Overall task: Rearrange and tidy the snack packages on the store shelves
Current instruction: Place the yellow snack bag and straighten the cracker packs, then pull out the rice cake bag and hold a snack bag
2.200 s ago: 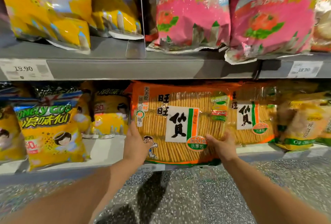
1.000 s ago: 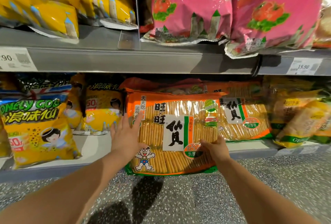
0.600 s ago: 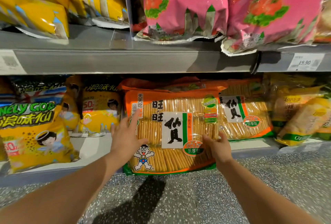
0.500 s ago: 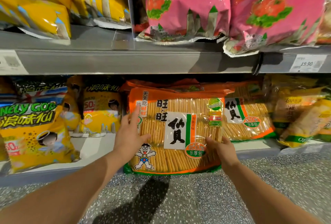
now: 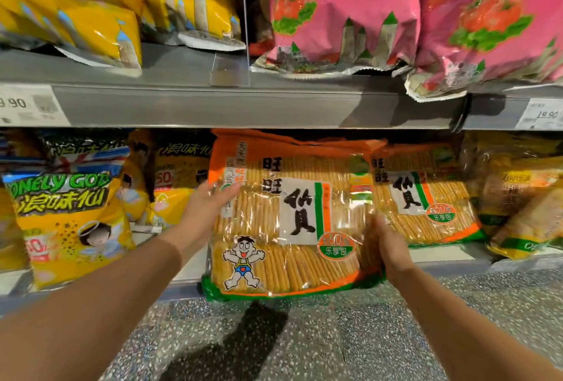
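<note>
Left hand [image 5: 207, 210] spread flat, right hand [image 5: 387, 246] curled round its side — the cracker pack [image 5: 289, 213], overhanging the shelf edge [image 5: 179, 287], could slip.

The grey upper shelf [image 5: 243, 106] carries yellow bags [image 5: 91, 15] at left and pink bags [image 5: 335, 15] at right, while the lower shelf [image 5: 451, 263] carries yellow snack bags [image 5: 70, 228] and orange cracker packs [image 5: 426, 198].

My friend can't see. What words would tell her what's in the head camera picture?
A left hand and right hand hold a big orange cracker pack at the lower shelf's front edge. A matching pack stands behind on the right, yellow bags on the left, and pink bags on the shelf above.
</note>
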The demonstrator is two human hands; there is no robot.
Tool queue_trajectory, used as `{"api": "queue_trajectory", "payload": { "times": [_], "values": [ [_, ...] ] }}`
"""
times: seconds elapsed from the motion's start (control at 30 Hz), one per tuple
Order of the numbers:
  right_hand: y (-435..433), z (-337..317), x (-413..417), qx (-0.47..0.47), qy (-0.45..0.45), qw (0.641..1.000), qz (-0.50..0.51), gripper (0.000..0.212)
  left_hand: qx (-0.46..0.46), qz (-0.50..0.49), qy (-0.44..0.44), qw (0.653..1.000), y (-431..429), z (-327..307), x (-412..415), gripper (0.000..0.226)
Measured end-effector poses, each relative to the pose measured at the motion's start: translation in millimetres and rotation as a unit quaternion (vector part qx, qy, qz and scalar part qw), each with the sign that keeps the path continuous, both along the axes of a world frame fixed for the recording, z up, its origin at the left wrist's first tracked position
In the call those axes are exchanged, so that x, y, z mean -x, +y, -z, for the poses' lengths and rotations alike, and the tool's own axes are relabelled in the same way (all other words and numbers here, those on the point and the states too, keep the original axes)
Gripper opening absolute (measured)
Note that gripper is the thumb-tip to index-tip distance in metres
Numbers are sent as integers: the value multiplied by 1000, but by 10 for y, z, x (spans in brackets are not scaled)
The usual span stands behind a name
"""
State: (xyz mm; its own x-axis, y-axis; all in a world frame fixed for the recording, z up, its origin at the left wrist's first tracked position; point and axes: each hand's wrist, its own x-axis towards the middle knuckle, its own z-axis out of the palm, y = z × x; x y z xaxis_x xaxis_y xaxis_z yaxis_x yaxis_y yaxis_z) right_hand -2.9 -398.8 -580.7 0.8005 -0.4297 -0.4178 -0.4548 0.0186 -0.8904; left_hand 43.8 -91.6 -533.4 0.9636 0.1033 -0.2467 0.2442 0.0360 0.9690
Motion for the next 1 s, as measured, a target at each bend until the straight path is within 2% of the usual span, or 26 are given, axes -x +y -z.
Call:
{"api": "queue_trajectory", "payload": {
  "times": [0.07,0.13,0.2,0.27,0.33,0.4,0.5,0.57,0.63,0.67,0.77,0.83,0.93,1.0],
  "values": [
    [2,-10,-93,42,2,999,-14,46,10,-10,2,1000,119,-22,-24,47],
    [-26,19,-168,80,11,995,-58,29,-4,-16,-3,1000,229,-37,-34,64],
    [-27,61,-217,77,46,993,-79,29,-21,-8,-9,1000,316,-17,-34,82],
    [22,77,-243,123,88,982,-113,22,-39,-7,-17,999,359,-2,-37,73],
    [95,98,-290,169,106,970,-141,29,-63,-3,-30,998,374,0,-31,51],
    [180,64,-332,154,116,970,-145,33,-99,-6,-51,994,390,-9,-23,39],
    [247,38,-370,182,139,962,-149,7,-123,-32,-63,990,470,18,-24,38],
    [306,47,-408,189,142,961,-143,18,-127,-52,-64,989,520,29,-4,40],
    [330,105,-455,246,145,950,-128,43,-132,-61,-65,987,555,13,16,40],
    [336,132,-458,269,146,943,-128,46,-129,-64,-66,987,574,3,19,39],
    [371,163,-500,224,150,951,-151,36,-124,-75,-68,987,628,-17,11,38],
    [346,189,-546,197,152,958,-143,37,-120,-81,-73,987,639,-7,10,40],
    [335,126,-521,110,150,976,-115,26,-115,-83,-76,987,623,-3,20,42],
    [314,120,-505,62,149,980,-113,26,-121,-84,-78,986,625,-3,25,42]
  ]
}}
